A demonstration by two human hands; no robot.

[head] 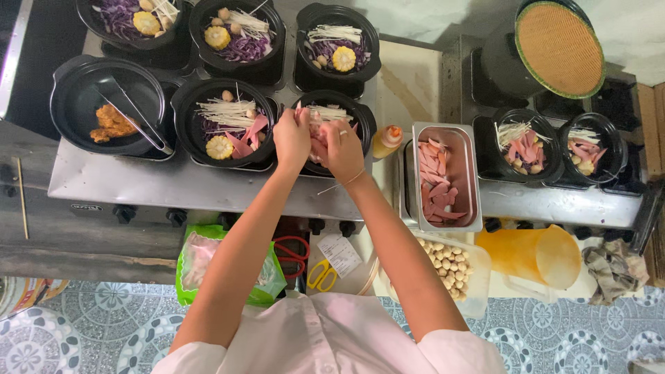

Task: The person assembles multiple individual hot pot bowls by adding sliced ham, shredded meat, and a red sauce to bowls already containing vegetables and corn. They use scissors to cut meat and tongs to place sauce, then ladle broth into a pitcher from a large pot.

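Both my hands meet over a black clay pot [363,116] in the front row of a steel stove. My left hand [291,138] and my right hand [342,147] pinch pink sliced meat [318,142] between them, just above the pot's white mushrooms. The pot to the left [185,104] holds mushrooms, purple cabbage, a corn round and pink slices. A steel tray of pink meat slices [439,181] lies to the right of my right forearm.
Three filled pots sit in the back row [239,31]. A pot at left [69,104] holds fried pieces and metal tongs. At right are two small filled pots [525,145], a woven lid [558,47], an orange jug [533,255], a tub of pale balls [450,263], a sauce bottle [388,140].
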